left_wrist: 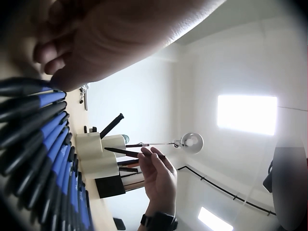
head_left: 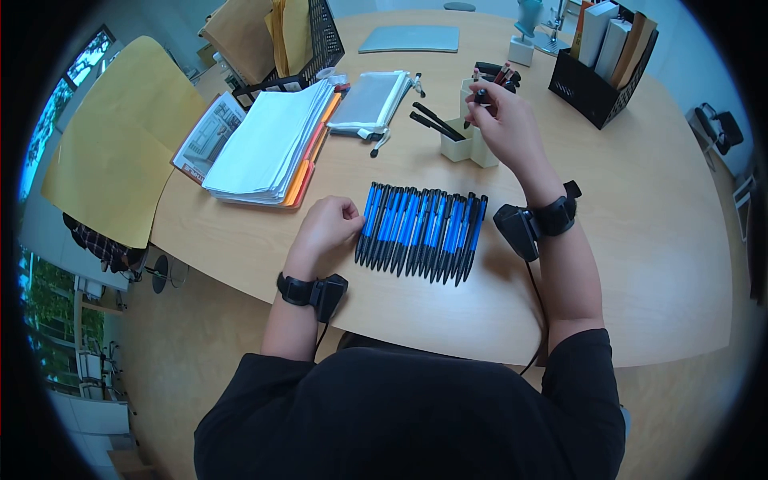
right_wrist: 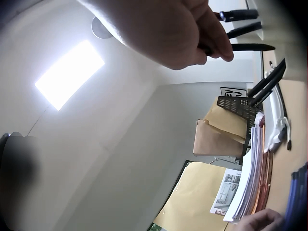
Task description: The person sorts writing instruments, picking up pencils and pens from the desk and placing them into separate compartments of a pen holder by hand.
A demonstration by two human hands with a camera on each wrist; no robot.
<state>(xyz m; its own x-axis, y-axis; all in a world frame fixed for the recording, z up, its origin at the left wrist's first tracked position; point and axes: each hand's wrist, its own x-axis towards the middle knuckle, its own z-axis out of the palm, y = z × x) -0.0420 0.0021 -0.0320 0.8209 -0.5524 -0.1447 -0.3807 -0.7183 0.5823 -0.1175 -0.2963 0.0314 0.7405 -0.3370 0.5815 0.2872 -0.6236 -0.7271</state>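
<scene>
A row of several blue-and-black pens [head_left: 420, 232] lies side by side on the table, tips toward the person. My left hand [head_left: 324, 228] rests at the row's left end, its fingers loosely curled and its fingertips right at the outermost pen. My right hand [head_left: 514, 132] pinches a dark pen [left_wrist: 122, 152] over a cream pen holder [head_left: 456, 150], with the tip slanting down toward it. Two black pens [head_left: 434, 122] lean leftward out of the holder's front compartment. More pens and markers [head_left: 506, 76] stand in its rear part, partly hidden behind the right hand.
Left of the pens lies a thick stack of papers [head_left: 268, 144] with coloured dividers. A clear zip pouch [head_left: 370, 102] is beyond it, and a closed laptop [head_left: 410, 38] farther back. Black file holders stand at the back left [head_left: 324, 40] and back right [head_left: 588, 88].
</scene>
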